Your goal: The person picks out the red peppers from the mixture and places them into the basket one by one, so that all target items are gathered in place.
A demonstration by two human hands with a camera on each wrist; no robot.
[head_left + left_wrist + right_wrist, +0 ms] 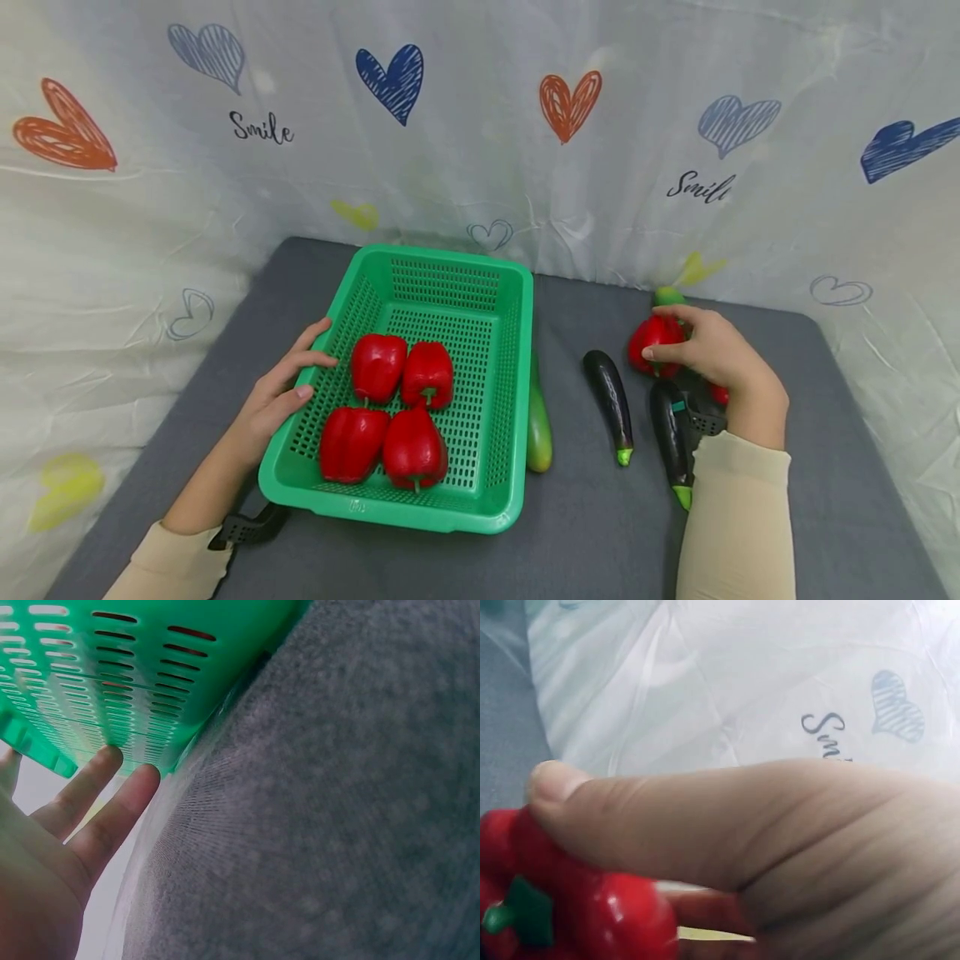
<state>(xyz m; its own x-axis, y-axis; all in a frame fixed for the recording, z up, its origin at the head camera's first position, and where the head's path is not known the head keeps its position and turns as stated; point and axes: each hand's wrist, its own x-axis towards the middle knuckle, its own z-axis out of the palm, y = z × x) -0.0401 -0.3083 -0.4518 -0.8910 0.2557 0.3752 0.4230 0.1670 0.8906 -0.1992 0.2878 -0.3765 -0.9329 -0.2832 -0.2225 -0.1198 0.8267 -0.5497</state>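
Note:
My right hand [716,350] grips a red bell pepper [654,340] at the back right, thumb on the near side and fingers across its top. In the right wrist view the thumb lies along the red bell pepper [622,915], beside its green stem. My left hand [277,396] holds the left rim of a green plastic basket [468,521]. Thumb and fingertips reach over that rim, while the left wrist view has two fingers [124,806] extended along the slotted outer wall. Several red bell peppers [415,447] lie inside the basket, toward its front left.
Two eggplants [609,400] lie between basket and right arm, one partly under the wrist. A green cucumber-like vegetable [538,425] rests against the basket's right side. Another green one [667,296] and a red one [718,393] are mostly hidden by the right hand. A heart-printed curtain [480,150] hangs behind.

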